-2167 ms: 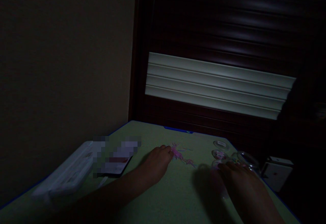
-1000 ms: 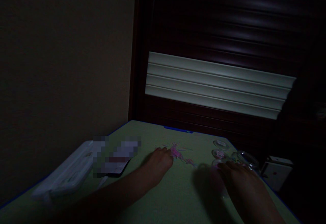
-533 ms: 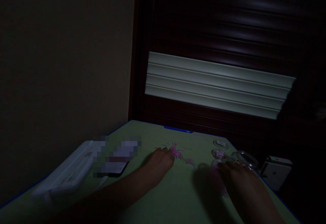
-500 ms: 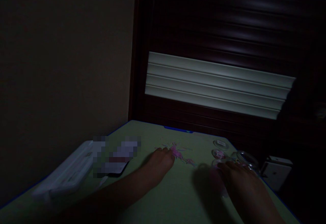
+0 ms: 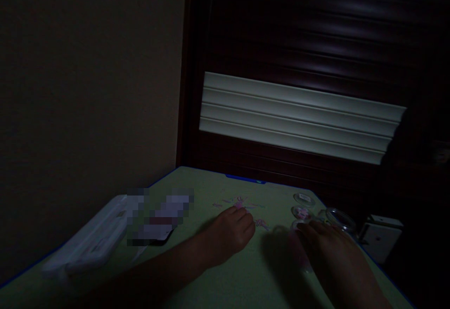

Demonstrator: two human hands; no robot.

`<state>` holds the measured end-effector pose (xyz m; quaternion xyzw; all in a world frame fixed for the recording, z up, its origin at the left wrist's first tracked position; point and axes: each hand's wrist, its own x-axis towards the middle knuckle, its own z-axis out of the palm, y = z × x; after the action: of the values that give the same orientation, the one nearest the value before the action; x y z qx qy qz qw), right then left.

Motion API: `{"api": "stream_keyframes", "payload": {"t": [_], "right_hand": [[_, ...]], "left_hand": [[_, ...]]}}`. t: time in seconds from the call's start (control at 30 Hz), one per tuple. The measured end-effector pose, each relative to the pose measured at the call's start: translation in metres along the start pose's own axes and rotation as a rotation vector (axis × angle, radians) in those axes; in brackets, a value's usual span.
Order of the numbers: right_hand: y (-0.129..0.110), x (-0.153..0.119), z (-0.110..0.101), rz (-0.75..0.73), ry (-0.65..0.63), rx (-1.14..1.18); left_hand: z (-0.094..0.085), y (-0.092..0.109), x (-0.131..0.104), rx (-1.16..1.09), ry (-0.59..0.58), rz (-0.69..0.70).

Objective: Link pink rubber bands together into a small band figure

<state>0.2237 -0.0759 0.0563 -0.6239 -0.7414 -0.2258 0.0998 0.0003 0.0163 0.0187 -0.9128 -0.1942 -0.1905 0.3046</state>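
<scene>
My left hand point(image 5: 235, 229) is in the middle of the table, its fingers curled down onto a small pile of pink pieces point(image 5: 239, 203). What the fingertips pinch, if anything, is hidden beneath the hand. Small pastel bits point(image 5: 260, 223) lie scattered around the pile. On the right, my right hand point(image 5: 328, 243) is closed around a clear jar point(image 5: 298, 250) with pink contents, steadying it on the table. The hand covers much of the jar. Beyond it sit a round container with pink and white pieces point(image 5: 301, 213) and a clear round lid with a label point(image 5: 304, 199).
An open clear container point(image 5: 340, 220) stands near the right edge of the pale green table point(image 5: 207, 182). On the left lie a white case point(image 5: 91, 238) and a partly pixelated flat item point(image 5: 165, 220). A white box point(image 5: 382, 234) is past the right edge. The room is dim.
My left hand has shifted right and a little nearer, now covering most of the pink pile. My right hand and the jar have hardly moved.
</scene>
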Motion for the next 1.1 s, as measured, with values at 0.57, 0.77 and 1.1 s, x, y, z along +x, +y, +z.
{"api": "stream_keyframes", "payload": {"t": [0.57, 0.77, 1.1], "right_hand": [[-0.02, 0.003, 0.023, -0.333, 0.337, 0.2], [-0.018, 0.002, 0.025, -0.356, 0.319, 0.215], [-0.019, 0.002, 0.025, -0.38, 0.281, 0.183]], "left_hand": [[-0.015, 0.018, 0.001, -0.033, 0.202, 0.301], [-0.018, 0.02, 0.003, -0.038, 0.205, 0.311], [-0.02, 0.021, 0.003, -0.05, 0.224, 0.328]]}}
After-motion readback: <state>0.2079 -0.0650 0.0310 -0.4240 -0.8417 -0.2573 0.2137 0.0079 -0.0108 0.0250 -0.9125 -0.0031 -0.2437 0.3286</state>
